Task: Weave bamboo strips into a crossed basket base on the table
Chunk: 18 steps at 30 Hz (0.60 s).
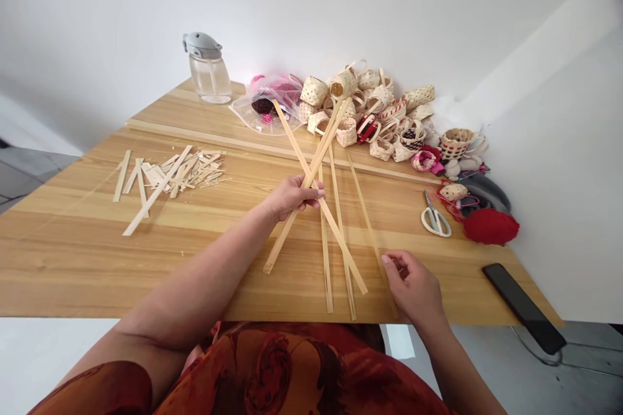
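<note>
My left hand (295,198) is closed around several pale bamboo strips (324,148), which cross each other at the grip and stand out above the table. Two more flat strips (337,207) lie on the table just right of that hand. Farther right, a thin bamboo strip (363,198) slants toward the table's front edge. At its lower part my right hand (413,285) has curled fingers, with thumb and fingertip pinched at the strip; the palm side is hidden.
Small woven baskets (379,100) crowd the back beside a plastic bag (243,113) and a water bottle (210,74). Strip offcuts (195,172) lie left. White-handled scissors (435,220), a red yarn ball (491,227) and a phone (523,305) are right. A long strip (233,142) crosses the table (97,259).
</note>
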{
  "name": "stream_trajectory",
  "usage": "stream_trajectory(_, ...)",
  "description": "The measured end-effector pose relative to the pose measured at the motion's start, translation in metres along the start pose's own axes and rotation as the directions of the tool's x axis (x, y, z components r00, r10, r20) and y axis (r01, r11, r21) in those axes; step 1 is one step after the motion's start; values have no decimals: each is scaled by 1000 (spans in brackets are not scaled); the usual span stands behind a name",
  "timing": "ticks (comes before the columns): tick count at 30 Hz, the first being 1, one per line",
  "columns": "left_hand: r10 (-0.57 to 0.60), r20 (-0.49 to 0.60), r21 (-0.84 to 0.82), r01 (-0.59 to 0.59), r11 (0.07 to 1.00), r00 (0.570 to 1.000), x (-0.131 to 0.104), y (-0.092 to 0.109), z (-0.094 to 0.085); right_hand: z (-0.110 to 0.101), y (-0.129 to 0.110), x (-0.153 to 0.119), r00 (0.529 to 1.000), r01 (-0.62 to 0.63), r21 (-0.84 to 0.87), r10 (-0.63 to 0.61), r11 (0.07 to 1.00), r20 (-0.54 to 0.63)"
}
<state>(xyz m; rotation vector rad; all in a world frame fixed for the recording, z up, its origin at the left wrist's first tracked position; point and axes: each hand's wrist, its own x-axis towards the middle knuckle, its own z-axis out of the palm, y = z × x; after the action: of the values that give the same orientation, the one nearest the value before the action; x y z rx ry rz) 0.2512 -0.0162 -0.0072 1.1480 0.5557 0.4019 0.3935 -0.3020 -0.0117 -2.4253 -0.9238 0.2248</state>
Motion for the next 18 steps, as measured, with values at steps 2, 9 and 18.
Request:
stream_trajectory(2,-3,15,-3,3,1000,1000,0,-1,2,2,-13,-2,997,53,144,-60,988,44)
stream_trajectory(9,-7,12,-6,7,1000,1000,-2,-4,9,26,-48,-7,923,-118,534,-106,837,370)
stream_trajectory(18,-51,99,5,51,999,994,-5,-3,12,29,-48,-11,897,-226,570,-59,790,437)
